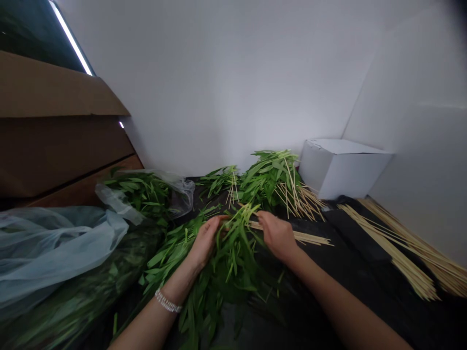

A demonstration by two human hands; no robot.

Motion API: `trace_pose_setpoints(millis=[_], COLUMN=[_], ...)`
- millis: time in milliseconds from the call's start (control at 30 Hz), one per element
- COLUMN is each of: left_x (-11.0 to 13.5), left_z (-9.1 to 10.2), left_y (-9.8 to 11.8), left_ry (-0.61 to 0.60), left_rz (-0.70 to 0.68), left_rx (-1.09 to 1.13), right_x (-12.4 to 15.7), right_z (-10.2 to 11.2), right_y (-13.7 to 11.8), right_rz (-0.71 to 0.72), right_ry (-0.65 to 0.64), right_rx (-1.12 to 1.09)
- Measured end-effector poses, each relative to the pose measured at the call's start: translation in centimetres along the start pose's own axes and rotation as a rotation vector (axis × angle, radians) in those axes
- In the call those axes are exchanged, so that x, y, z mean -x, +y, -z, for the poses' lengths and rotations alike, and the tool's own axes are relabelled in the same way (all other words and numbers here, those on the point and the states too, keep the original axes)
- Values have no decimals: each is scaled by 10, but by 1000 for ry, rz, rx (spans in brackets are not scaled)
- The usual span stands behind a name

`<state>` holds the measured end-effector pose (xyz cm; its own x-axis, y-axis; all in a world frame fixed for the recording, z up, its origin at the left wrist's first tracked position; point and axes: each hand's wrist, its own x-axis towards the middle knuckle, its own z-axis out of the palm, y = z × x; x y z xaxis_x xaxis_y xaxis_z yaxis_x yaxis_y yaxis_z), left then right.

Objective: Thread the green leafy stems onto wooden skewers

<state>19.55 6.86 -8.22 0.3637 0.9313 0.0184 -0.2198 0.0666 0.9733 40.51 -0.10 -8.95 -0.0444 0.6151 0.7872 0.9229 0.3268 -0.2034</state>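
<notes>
My left hand (207, 241), with a beaded bracelet on the wrist, is closed around the upper part of a bunch of leafy green stems (235, 250). The leaves hang down towards me. My right hand (276, 234) is closed in a pinch beside the pale stem ends, on what looks like a thin wooden skewer; its fingers partly cover it. A bundle of wooden skewers (313, 238) lies behind and under that hand. More loose greens (171, 253) lie left of my left wrist.
Greens with skewers through them (270, 177) are piled by the wall, beside a white box (343, 167). Long skewers (397, 253) lie at right by a black block (359, 238). Plastic bags (62, 243) of greens and a cardboard box (62, 146) stand at left.
</notes>
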Motion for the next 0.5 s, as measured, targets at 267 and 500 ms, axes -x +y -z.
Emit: trace_pose_setpoints(millis=[267,500], left_x=[-1,5], left_z=[-2,5], left_y=[-11,-11], left_ry=[-153,-250], left_rz=[-184,-340], left_rx=[-391,-921], right_x=[-8,-10], right_z=[18,17], right_y=[15,13], right_rz=[-393,-444], right_ry=[107,119], right_rx=[-87,-177])
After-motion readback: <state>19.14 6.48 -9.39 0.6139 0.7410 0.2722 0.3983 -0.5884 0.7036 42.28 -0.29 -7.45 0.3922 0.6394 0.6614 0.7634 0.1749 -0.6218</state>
